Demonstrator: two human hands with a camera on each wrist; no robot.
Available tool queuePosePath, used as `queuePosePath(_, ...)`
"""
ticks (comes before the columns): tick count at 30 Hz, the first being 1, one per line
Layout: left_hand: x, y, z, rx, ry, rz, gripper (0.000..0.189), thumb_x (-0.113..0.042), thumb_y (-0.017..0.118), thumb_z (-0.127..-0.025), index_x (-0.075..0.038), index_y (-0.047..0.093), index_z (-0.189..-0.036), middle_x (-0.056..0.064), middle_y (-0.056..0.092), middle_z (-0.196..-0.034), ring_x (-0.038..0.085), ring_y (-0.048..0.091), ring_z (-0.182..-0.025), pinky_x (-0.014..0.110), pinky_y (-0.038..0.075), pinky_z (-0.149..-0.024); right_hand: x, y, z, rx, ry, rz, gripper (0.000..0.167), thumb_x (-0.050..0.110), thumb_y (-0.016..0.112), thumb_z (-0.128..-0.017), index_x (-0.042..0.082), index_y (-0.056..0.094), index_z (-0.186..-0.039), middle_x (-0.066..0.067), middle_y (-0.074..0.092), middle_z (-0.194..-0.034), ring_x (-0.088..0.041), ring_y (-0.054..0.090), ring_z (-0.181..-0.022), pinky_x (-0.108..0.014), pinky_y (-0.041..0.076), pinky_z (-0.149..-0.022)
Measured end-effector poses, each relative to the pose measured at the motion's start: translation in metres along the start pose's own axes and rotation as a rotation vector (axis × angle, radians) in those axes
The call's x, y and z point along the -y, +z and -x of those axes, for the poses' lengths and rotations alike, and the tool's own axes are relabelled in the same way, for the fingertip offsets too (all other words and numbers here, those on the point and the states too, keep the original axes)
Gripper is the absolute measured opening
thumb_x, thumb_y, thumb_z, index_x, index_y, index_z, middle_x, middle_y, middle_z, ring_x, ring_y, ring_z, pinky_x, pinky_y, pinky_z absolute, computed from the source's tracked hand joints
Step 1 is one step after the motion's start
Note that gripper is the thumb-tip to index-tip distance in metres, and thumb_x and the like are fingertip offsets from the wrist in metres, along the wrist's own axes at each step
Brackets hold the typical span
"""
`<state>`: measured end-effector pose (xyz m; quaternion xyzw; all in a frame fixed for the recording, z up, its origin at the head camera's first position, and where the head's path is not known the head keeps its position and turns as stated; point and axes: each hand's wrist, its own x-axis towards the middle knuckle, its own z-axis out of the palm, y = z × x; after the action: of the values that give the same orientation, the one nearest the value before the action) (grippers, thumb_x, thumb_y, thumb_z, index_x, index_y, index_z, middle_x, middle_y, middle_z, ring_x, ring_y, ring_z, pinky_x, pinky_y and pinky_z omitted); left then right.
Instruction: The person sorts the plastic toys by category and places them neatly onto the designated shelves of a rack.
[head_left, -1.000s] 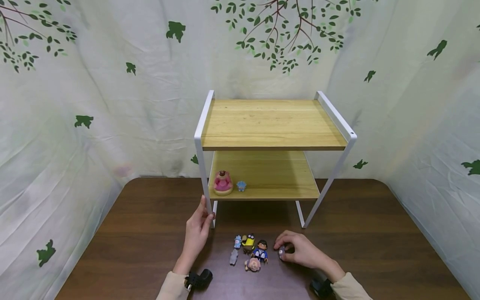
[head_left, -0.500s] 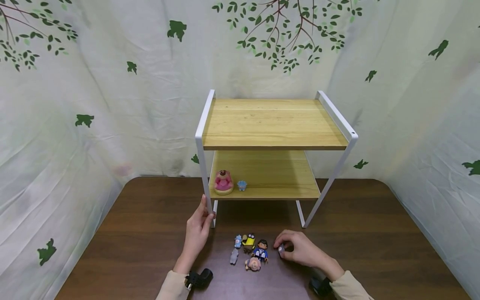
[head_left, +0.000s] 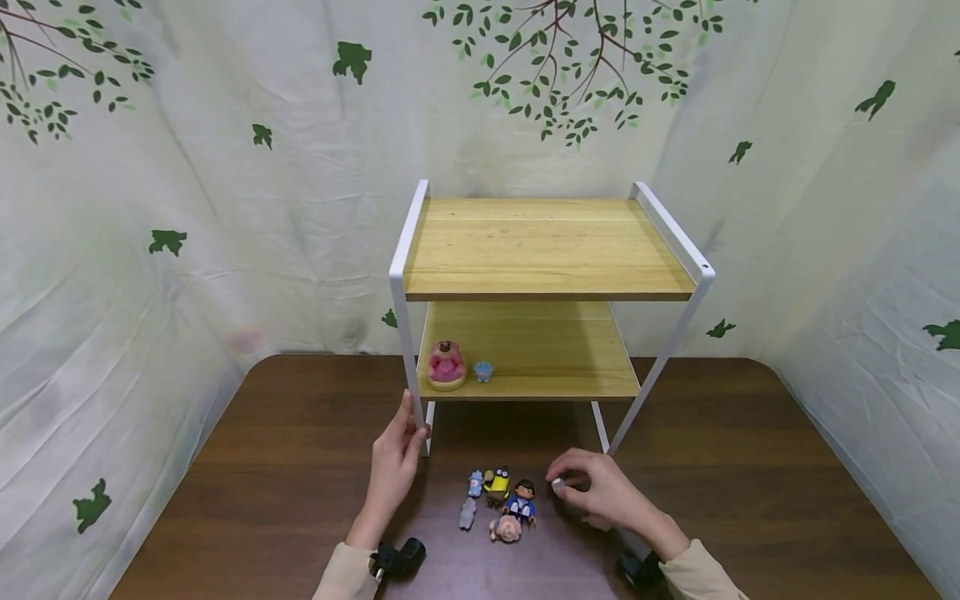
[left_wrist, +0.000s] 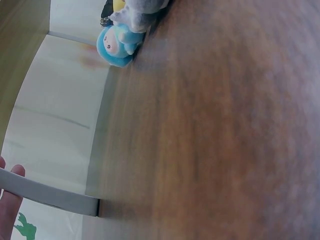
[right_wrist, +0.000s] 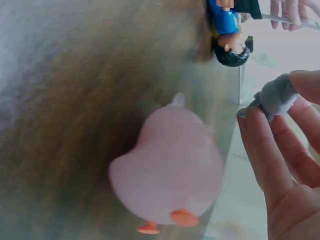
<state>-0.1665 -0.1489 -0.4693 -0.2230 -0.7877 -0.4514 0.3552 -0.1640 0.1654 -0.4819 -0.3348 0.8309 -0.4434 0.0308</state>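
Observation:
My left hand [head_left: 395, 454] grips the white left front leg of a two-tier shelf [head_left: 555, 250], fingers behind it. In the left wrist view fingertips [left_wrist: 18, 171] show behind the white frame bar [left_wrist: 50, 195]. My right hand [head_left: 603, 493] pinches a small grey figurine [right_wrist: 278, 95] between thumb and fingers, at the right of the toy group. Left of it lie a boy doll in blue [head_left: 521, 503], a yellow and brown figure [head_left: 497, 486], a light-blue figure [head_left: 476, 483], a grey figure [head_left: 467, 514] and a pinkish round-faced figure [head_left: 506, 528].
A pink bear figure [head_left: 447, 367] and a small blue figure [head_left: 483, 372] stand on the lower shelf board [head_left: 555, 358]. A pink duck-like toy [right_wrist: 170, 170] is close to the right wrist camera. The brown table [head_left: 300, 467] meets a leaf-print curtain [head_left: 300, 208] behind.
My right hand has shifted slightly up and away from me with the grey figurine, which has turned in the fingers. The left hand stays on the shelf leg.

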Motion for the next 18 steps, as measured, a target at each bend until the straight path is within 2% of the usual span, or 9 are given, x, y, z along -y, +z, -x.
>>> queuePosePath(8, 0.0, 0.0, 0.0, -0.001, 0.006, -0.003, 0.081, 0.022, 0.065, -0.076, -0.002, 0.028, -0.145, 0.016, 0.054, -0.074, 0.029, 0.06, -0.064, 0.015, 0.051, -0.069, 0.005, -0.004, -0.005, -0.067, -0.111, 0.123, 0.011, 0.011, 0.062, -0.094, 0.011, 0.07, -0.101, 0.005, 0.067, -0.105, -0.013, 0.062, -0.098, -0.033, 0.052, -0.081)
queuePosePath(12, 0.0, 0.0, 0.0, -0.006, 0.011, -0.003, 0.082, 0.022, 0.065, -0.075, -0.002, 0.029, -0.145, 0.016, 0.054, -0.074, 0.029, 0.06, -0.064, 0.015, 0.051, -0.069, 0.009, -0.005, -0.007, -0.083, -0.1, 0.095, 0.013, 0.014, 0.059, -0.096, 0.015, 0.07, -0.103, 0.007, 0.068, -0.103, -0.01, 0.063, -0.093, -0.031, 0.053, -0.076)
queuePosePath(18, 0.0, 0.001, 0.0, -0.014, 0.027, -0.007, 0.082, 0.023, 0.065, -0.075, -0.001, 0.029, -0.144, 0.016, 0.054, -0.074, 0.029, 0.06, -0.064, 0.018, 0.053, -0.066, 0.017, -0.008, -0.009, -0.109, -0.067, -0.005, 0.015, 0.013, 0.054, -0.099, 0.019, 0.067, -0.104, -0.001, 0.068, -0.096, -0.011, 0.064, -0.074, -0.029, 0.054, -0.064)
